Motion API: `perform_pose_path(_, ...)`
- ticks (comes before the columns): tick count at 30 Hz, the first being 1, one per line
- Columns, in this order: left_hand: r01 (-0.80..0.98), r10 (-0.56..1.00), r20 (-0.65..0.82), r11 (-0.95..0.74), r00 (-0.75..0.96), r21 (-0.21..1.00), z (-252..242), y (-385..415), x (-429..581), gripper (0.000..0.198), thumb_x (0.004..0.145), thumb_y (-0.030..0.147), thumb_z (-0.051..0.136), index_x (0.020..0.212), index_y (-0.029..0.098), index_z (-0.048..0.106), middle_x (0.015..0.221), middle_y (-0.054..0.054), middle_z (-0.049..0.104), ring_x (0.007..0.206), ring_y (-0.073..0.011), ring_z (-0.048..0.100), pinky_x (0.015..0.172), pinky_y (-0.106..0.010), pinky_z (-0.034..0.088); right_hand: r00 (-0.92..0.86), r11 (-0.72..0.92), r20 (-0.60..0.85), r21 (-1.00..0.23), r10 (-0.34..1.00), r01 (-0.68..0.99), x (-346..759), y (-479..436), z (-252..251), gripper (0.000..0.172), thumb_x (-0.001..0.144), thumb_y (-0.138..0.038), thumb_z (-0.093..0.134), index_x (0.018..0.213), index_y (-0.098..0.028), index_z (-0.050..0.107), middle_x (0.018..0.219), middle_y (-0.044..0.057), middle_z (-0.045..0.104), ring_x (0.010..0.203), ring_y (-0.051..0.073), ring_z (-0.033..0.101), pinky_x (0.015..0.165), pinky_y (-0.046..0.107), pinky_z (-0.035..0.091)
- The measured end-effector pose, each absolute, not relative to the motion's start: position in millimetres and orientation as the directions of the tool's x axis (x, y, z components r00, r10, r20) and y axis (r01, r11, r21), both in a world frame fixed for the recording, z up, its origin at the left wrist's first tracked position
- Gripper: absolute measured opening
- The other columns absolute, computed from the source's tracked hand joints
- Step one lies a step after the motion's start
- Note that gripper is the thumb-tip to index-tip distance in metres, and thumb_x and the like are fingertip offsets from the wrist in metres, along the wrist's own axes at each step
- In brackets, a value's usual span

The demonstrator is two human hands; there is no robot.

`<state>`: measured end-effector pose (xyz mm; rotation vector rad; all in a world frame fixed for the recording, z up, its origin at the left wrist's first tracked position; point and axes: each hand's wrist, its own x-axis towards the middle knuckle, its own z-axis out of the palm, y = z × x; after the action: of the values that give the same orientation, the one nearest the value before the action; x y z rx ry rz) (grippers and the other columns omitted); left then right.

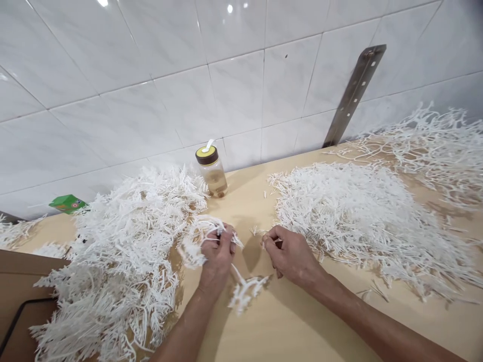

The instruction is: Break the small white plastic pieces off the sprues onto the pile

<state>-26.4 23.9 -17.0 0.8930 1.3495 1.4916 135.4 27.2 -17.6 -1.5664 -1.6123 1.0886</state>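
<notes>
My left hand (pixel 220 246) is closed around white branched plastic strands (pixel 211 226), which look like moulding sprues. One branched end (pixel 247 291) hangs below the hand, slightly blurred. A short way to the right, my right hand (pixel 290 254) is closed in a pinch above the table. What sits between its fingertips, if anything, is too small to make out. Just beyond those fingertips lie a few tiny white pieces (pixel 256 230). A large heap of tangled white strands (pixel 124 251) rises left of my left hand. Right of my right hand spreads a flatter pile of short white pieces (pixel 347 206).
On the wooden tabletop (pixel 294 327), a lidded bottle (pixel 215 176) with brownish liquid stands near the tiled wall. Long white strands (pixel 433 151) lie at the far right, past a metal bracket (pixel 354 95). A green box (pixel 67 203) and a brown carton (pixel 26 286) are at left.
</notes>
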Motion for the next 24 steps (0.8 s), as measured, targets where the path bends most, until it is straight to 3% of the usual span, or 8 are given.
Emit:
perform_pose_path(2, -0.148, 0.968, -0.105, 0.072, -0.23, 0.986, -19, 25, -25, 0.044, 0.072, 0.057, 0.074, 0.076, 0.016, 0.058, 0.045, 0.007, 0.046, 0.037, -0.0054, 0.037, 0.036, -0.017, 0.027, -0.058, -0.048, -0.087, -0.873, 0.994, 0.485, 143, 32, -17, 0.017, 0.086, -0.034, 0.052, 0.076, -0.021, 0.057, 0.055, -0.003, 0.059, 0.043, 0.014, 0.055, 0.047, 0.026, 0.044)
perform_pose_path(5, -0.172, 0.971, -0.122, 0.088, -0.203, 0.981, -24, 25, -22, 0.045, 0.072, 0.058, 0.074, 0.077, 0.016, 0.059, 0.045, 0.007, 0.046, 0.036, -0.0052, 0.034, 0.033, -0.017, 0.025, -0.001, 0.044, 0.055, -0.804, 0.999, 0.592, 151, 37, -14, 0.013, 0.083, -0.031, 0.055, 0.076, -0.021, 0.059, 0.062, 0.0, 0.062, 0.05, 0.015, 0.057, 0.054, 0.028, 0.046)
perform_pose_path(9, -0.178, 0.968, -0.123, 0.085, -0.219, 0.98, -26, 25, -20, 0.046, 0.071, 0.058, 0.075, 0.077, 0.016, 0.06, 0.047, 0.007, 0.048, 0.037, -0.0048, 0.036, 0.034, -0.016, 0.024, -0.09, 0.292, 0.301, -0.739, 0.949, 0.608, 151, 33, -10, 0.015, 0.088, -0.029, 0.052, 0.088, -0.019, 0.064, 0.094, 0.008, 0.069, 0.061, 0.015, 0.059, 0.063, 0.031, 0.048)
perform_pose_path(12, -0.146, 0.967, -0.126, 0.095, -0.219, 0.985, -27, 25, -20, 0.046, 0.073, 0.06, 0.073, 0.074, 0.016, 0.06, 0.043, 0.008, 0.043, 0.036, -0.0048, 0.034, 0.036, -0.017, 0.024, -0.185, 0.294, 0.23, -0.808, 0.955, 0.511, 141, 24, -9, 0.021, 0.091, -0.035, 0.053, 0.092, -0.019, 0.068, 0.096, 0.008, 0.07, 0.064, 0.015, 0.059, 0.063, 0.031, 0.048)
perform_pose_path(16, -0.091, 0.975, -0.09, 0.073, -0.205, 0.993, -32, 24, -22, 0.045, 0.076, 0.059, 0.07, 0.072, 0.015, 0.061, 0.045, 0.007, 0.045, 0.037, -0.0053, 0.035, 0.039, -0.019, 0.027, -0.199, 0.109, 0.029, -0.91, 0.979, 0.401, 126, 17, -11, 0.022, 0.087, -0.035, 0.057, 0.093, -0.019, 0.07, 0.082, 0.004, 0.071, 0.064, 0.017, 0.06, 0.061, 0.03, 0.047)
perform_pose_path(24, 0.009, 0.97, -0.052, 0.056, -0.238, 0.998, -38, 24, -22, 0.042, 0.077, 0.058, 0.068, 0.072, 0.016, 0.065, 0.044, 0.005, 0.047, 0.041, -0.0098, 0.044, 0.044, -0.022, 0.033, -0.2, 0.059, -0.01, -0.939, 0.98, 0.339, 117, 20, -11, 0.021, 0.086, -0.034, 0.055, 0.079, -0.019, 0.068, 0.071, 0.001, 0.066, 0.063, 0.015, 0.055, 0.06, 0.027, 0.042)
